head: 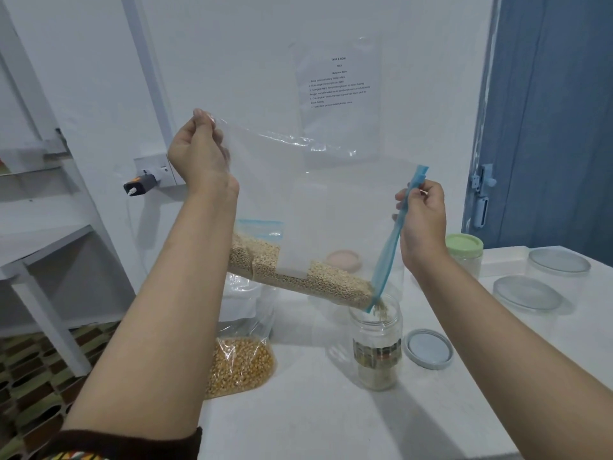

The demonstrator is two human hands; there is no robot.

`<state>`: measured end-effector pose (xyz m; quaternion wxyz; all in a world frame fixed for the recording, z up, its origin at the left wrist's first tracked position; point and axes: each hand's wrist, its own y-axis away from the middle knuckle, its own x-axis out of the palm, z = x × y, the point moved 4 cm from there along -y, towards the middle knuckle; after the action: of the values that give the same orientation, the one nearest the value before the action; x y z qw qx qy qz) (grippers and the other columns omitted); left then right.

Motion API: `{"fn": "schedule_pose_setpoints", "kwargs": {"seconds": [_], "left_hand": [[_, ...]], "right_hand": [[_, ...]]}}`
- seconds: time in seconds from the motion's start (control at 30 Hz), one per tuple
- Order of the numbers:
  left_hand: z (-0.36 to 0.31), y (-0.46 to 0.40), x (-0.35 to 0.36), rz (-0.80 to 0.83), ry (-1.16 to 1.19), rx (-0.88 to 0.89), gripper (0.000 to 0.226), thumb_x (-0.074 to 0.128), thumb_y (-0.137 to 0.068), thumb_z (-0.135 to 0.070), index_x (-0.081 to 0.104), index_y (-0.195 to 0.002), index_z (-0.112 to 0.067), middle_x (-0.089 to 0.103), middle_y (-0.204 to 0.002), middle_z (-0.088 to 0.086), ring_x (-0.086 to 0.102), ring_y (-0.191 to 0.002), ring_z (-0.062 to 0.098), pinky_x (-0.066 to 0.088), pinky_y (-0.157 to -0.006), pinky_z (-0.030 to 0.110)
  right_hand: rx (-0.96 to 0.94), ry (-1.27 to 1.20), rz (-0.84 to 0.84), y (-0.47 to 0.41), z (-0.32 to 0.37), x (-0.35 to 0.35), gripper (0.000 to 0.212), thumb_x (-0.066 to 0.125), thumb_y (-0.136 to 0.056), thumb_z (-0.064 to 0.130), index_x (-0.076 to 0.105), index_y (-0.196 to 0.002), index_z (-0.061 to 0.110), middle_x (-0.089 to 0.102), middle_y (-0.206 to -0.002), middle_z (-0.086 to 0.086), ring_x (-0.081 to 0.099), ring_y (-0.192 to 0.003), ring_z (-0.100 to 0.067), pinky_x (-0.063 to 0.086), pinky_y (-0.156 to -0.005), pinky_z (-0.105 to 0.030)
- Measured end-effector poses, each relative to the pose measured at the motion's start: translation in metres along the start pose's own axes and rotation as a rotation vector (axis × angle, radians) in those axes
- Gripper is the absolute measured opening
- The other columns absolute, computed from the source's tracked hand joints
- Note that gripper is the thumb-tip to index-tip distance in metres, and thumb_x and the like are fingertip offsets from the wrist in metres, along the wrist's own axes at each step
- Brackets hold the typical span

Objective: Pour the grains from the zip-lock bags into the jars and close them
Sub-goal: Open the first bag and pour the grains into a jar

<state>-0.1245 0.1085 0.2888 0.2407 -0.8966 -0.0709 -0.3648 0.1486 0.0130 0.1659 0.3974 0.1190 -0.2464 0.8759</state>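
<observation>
Head view: we are mid-pour. Our left hand [199, 151] pinches the zip-lock bag [311, 200] by its raised corner, our right hand [423, 220] pinches the blue zip, grains streaming into the open jar [376, 346] mid-desk. Next we judge: lift higher, then fit the lid [429, 348] lying just beside it.

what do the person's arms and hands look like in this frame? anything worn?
Left hand and right hand are bare: no gloves, rings or watch in view. Both forearms are uncovered. By the left elbow, a dark brown sleeve shows, with a multicoloured patterned strip at the bottom edge.
</observation>
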Motion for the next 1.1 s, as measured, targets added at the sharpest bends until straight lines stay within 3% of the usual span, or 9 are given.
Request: {"fn": "schedule_pose_setpoints", "kwargs": {"seconds": [1.1], "left_hand": [[-0.0100,0.0015,0.0007,0.039,-0.076,0.005,0.025,0.062,-0.096,-0.019,0.062,-0.072,-0.020,0.058,-0.067,-0.009,0.053,-0.057,0.003,0.031,-0.048,0.018]], "right_hand": [[-0.018,0.004,0.013,0.0081,0.0045,-0.0004,0.023,0.034,-0.105,0.011,0.049,-0.097,0.027,0.060,-0.087,0.008,0.052,-0.077,-0.008,0.047,-0.073,-0.025]]}}
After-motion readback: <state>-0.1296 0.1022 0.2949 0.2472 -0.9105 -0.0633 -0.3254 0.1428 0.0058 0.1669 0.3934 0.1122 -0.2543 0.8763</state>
